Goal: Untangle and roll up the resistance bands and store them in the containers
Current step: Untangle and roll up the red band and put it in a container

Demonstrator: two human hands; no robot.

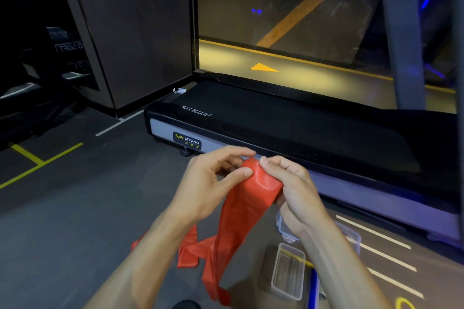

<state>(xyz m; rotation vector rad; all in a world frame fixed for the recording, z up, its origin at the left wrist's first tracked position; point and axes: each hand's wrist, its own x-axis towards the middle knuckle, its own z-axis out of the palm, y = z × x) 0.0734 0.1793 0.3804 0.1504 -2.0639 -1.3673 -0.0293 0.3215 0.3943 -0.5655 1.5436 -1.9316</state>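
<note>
A red resistance band (238, 221) hangs from both hands at the middle of the head view, its top end curled over into a short roll. My left hand (213, 183) pinches the roll's left side with thumb and fingers. My right hand (288, 190) grips its right side. The band's loose tail drops to the grey floor and lies folded there. A clear plastic container (288, 271) stands open on the floor below my right forearm. A second clear container (285, 231) is partly hidden behind that forearm.
A black treadmill base (288, 128) labelled "Body Strong" runs across just beyond my hands. Its grey upright (401, 32) rises at the right. Yellow and white lines mark the grey floor (75, 208). A yellow band end (404, 303) shows at the bottom right.
</note>
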